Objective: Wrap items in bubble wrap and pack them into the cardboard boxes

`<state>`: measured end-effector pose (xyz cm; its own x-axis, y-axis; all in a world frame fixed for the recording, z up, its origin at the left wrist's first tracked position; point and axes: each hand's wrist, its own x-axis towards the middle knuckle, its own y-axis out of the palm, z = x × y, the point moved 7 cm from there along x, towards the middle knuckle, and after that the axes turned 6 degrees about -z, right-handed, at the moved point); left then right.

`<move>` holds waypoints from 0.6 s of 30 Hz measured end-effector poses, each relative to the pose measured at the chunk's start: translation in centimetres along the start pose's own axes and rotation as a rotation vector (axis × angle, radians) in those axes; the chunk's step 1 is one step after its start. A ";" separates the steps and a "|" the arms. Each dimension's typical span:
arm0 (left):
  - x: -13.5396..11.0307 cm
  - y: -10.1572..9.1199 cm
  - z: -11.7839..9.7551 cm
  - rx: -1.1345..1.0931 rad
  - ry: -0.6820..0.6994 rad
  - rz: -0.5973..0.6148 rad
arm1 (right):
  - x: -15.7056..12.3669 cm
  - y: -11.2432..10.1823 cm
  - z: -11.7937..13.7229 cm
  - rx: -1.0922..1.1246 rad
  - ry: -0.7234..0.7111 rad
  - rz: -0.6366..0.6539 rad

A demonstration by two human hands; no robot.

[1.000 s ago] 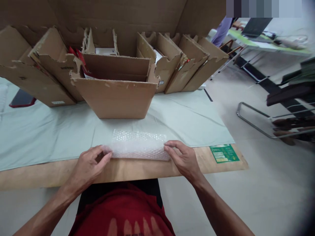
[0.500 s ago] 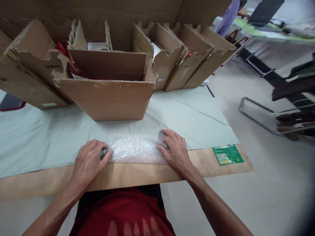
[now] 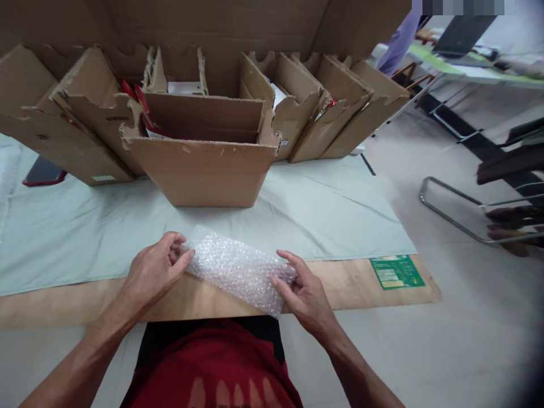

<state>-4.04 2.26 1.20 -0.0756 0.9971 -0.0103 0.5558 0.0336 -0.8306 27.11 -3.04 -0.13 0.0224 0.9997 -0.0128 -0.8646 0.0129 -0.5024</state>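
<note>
A clear sheet of bubble wrap [image 3: 233,265] is stretched between my hands at the front edge of the table, slanting down from left to right. My left hand [image 3: 159,263] pinches its left end between thumb and curled fingers. At the other end, my right hand [image 3: 301,289] grips with thumb and forefinger, close to the wooden table edge [image 3: 208,297]. Whether something is wrapped inside the bubble wrap I cannot tell. An open-topped cardboard box [image 3: 212,175] stands just beyond it on the pale green cloth [image 3: 314,198].
Several cardboard file boxes [image 3: 306,107] line the back, some with papers or red items inside. A dark phone-like object [image 3: 45,171] lies at left. A green printed label [image 3: 397,272] sticks on the wood at right. A metal-framed chair [image 3: 450,212] stands on the floor.
The bubble wrap has turned from lying level to slanting, its right end now nearer to me and over the edge. My right hand has come down with it. The view has shifted slightly left.
</note>
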 end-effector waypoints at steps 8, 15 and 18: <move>-0.9 1.4 -0.8 0.291 0.133 0.082 | 0.0 0.4 -0.1 -0.049 0.018 0.023; -0.1 -0.6 -1.5 0.180 0.168 0.004 | -1.4 0.3 1.4 -0.001 -0.108 0.111; 1.5 -1.9 -2.9 0.173 0.236 -0.129 | -2.4 1.8 3.1 0.095 -0.182 0.230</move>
<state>-2.78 3.91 4.35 0.0690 0.9744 0.2140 0.4034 0.1689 -0.8993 23.93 -5.39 1.65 -0.2622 0.9641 0.0431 -0.8797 -0.2204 -0.4213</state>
